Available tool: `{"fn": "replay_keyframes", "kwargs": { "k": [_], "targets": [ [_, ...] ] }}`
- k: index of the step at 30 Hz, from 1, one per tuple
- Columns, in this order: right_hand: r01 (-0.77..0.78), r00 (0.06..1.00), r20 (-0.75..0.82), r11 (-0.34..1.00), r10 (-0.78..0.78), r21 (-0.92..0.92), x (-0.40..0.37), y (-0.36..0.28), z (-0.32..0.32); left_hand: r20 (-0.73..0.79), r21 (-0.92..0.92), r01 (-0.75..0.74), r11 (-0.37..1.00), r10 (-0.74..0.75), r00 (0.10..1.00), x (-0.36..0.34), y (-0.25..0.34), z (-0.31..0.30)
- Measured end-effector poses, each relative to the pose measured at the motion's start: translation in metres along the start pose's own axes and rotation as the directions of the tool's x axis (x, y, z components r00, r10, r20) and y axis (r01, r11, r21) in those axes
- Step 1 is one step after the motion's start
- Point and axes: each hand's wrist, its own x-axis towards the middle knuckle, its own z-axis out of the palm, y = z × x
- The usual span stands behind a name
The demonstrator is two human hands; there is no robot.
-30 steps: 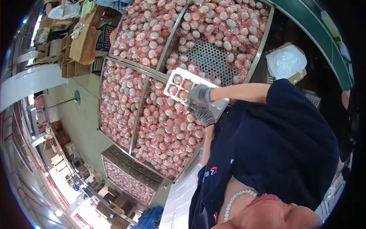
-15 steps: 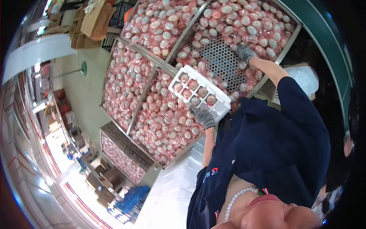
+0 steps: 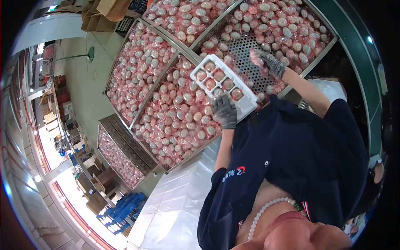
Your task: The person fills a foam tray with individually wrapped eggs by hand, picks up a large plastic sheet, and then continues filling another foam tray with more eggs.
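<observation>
A white tray [image 3: 246, 109] with round compartments lies tilted over the metal bin's divider, with several striped, pinkish eggs [image 3: 218, 75] in it. My left hand [image 3: 225, 111], in a grey glove, rests over its lower left compartments. The fingers are bent together there, and whatever lies under them is hidden. To the right, my gloved right hand [image 3: 270, 63] is raised above the bin's perforated floor [image 3: 250, 68]. It is closed on what looks like a pink-wrapped egg [image 3: 256, 58], partly covered by the fingers. Many wrapped eggs [image 3: 287, 32] surround that bare patch.
Divided metal bins [image 3: 153, 88] hold more wrapped eggs. A second metal bin [image 3: 125, 143] stands lower left, near a white-covered surface [image 3: 179, 200]. Cardboard boxes [image 3: 112, 9], a fan [image 3: 52, 59] and blue crates [image 3: 123, 208] are farther off. A plastic-lined box [image 3: 329, 89] sits beside my right arm.
My right hand has lifted from the eggs at the right and moved left over the bare floor, now with something pink in it. My left hand sits slightly farther over the tray. The view has shifted.
</observation>
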Motion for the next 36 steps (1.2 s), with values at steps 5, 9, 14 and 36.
{"fn": "replay_keyframes", "kwargs": {
  "k": [5,9,14,36],
  "targets": [
    [0.214,0.971,-0.036,0.927,-0.237,-0.309,-0.032,0.042,0.097,-0.013,0.043,-0.021,0.999,0.021,1.0,0.011,0.0,0.008],
    [0.293,0.638,0.274,-0.101,-0.719,-0.951,-0.038,0.096,0.097,-0.089,0.013,-0.019,1.0,0.02,0.996,-0.001,-0.004,0.024],
    [0.067,0.803,0.209,-0.265,-0.558,-0.962,-0.055,0.08,0.128,-0.03,0.033,-0.03,0.999,0.031,0.999,0.003,-0.011,0.025],
    [0.194,0.591,0.175,-0.072,-0.787,-0.978,-0.06,0.134,0.1,-0.004,-0.06,-0.025,0.998,0.024,1.0,0.001,-0.009,0.017]
  ]
}}
